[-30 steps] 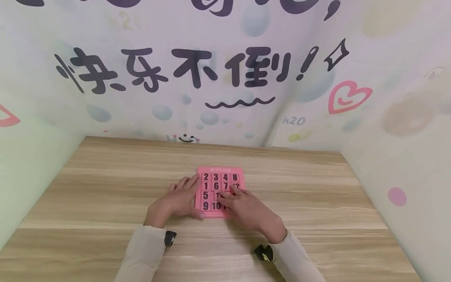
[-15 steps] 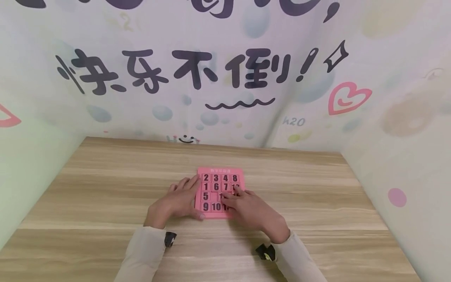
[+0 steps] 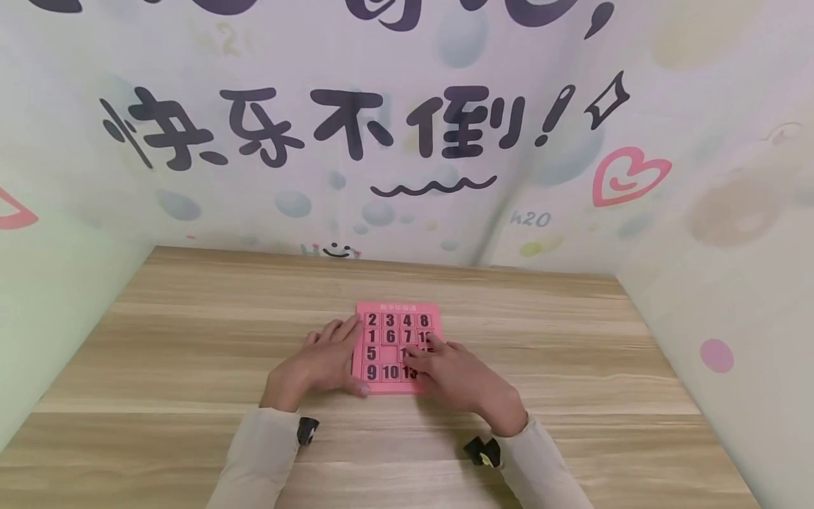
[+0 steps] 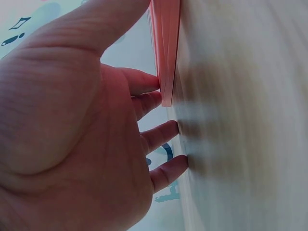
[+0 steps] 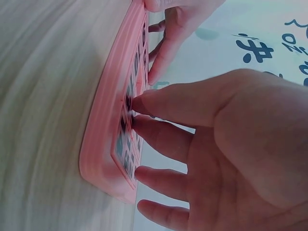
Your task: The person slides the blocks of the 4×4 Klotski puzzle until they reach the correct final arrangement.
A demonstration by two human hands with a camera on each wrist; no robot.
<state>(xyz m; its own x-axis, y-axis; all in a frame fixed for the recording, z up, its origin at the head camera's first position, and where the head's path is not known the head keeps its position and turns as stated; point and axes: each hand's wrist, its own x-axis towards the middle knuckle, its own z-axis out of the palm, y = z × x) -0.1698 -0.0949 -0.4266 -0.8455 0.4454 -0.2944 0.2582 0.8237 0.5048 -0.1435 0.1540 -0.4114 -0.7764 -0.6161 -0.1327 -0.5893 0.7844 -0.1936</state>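
A pink sliding number puzzle (image 3: 396,389) lies flat on the table, numbers upright in the head view. Top row reads 2, 3, 4, 8. In the third row an empty slot (image 3: 388,353) shows right of the 5 tile (image 3: 372,353). My left hand (image 3: 326,362) rests along the puzzle's left edge, thumb at the near left corner; in the left wrist view its index finger (image 4: 144,82) touches the side. My right hand (image 3: 456,375) reaches over the right side. Its thumb and index finger (image 5: 163,137) touch tiles near the middle, covering some numbers.
The wood-grain table (image 3: 191,339) extends around the puzzle. Behind it hangs a white printed backdrop (image 3: 407,219) with large dark characters, and side walls rise left and right. A black wrist strap (image 3: 482,451) sits at the right sleeve, another at the left.
A tile in the third row has slid right under my right hand's fingers, leaving the slot beside the 5 empty. The right hand shifted slightly right; the left stayed put.
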